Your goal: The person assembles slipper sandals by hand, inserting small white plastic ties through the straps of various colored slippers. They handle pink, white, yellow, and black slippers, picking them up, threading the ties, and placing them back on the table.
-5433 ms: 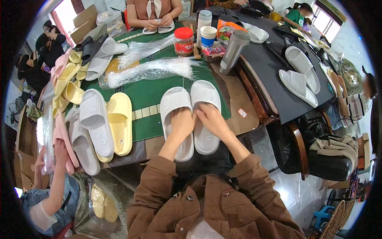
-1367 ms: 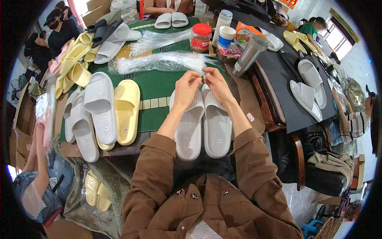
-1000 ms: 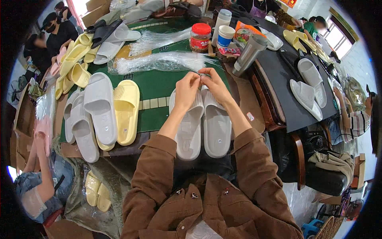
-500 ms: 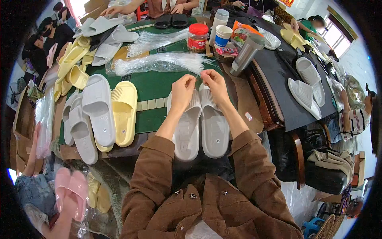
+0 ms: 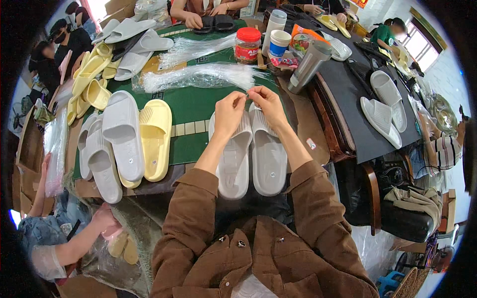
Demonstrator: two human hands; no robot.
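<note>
A pair of grey slippers lies side by side before me, the left slipper (image 5: pixel 233 171) and the right slipper (image 5: pixel 269 166), with toes pointing away. Over their toe ends, my left hand (image 5: pixel 230 115) and my right hand (image 5: pixel 267 107) meet, both closed in a pinch. What the fingertips hold is too small to make out. Just beyond them a bundle of thin clear plastic strands (image 5: pixel 198 78) rests on the green mat (image 5: pixel 191 144). My hands and wrists partly cover the slippers' straps.
Several grey slippers (image 5: pixel 122 141) and a yellow slipper (image 5: pixel 156 141) lean together on the left. A red-lidded jar (image 5: pixel 247 47), a paper cup (image 5: pixel 279 43) and a steel tumbler (image 5: pixel 310 67) stand at the back right. Co-workers sit around; one's arm (image 5: pixel 82 241) reaches in at lower left.
My hands stay over the toe ends, fingertips shifted only slightly. At lower left, a co-worker's arm now covers most of the pink slippers' spot. Across the table, another's hand has moved to black slippers.
</note>
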